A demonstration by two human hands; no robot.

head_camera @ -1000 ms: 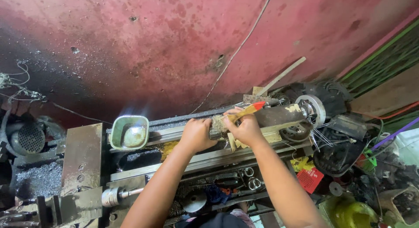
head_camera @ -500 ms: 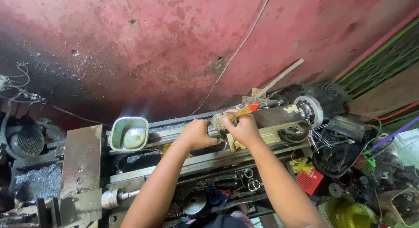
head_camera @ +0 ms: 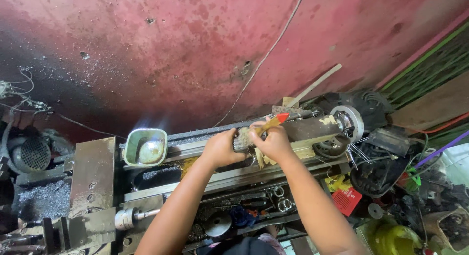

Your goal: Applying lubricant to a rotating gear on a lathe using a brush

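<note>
On the bed of the lathe (head_camera: 195, 184), in front of a stained red wall (head_camera: 195, 50), both hands meet at a short ribbed metal cylinder (head_camera: 242, 139) that lies along the rails. Over the past second the scene has barely shifted: the left hand (head_camera: 221, 148) sat against the cylinder's left end then and sits there now, fingers curled round it, and the right hand (head_camera: 276, 142) has kept its closed grip on a brush (head_camera: 273, 122) with an orange and yellow handle, which slants up toward the wall above the part. The handle's angle looks slightly different from a second ago, which suggests small strokes on one spot, so the work reads as going on where it is, not moving along. Much is hard to make out. The brush's working end is hidden behind the right hand's knuckles, so whether it touches the cylinder cannot be told. The cylinder shows only as a narrow band between the two hands, and how it is held in the machine is covered. A green dish (head_camera: 145, 146) stands well to the left on the rails, its contents washed out by glare. The clutter at the right, near a pulley wheel (head_camera: 349, 121), is too tangled to sort out.
</note>
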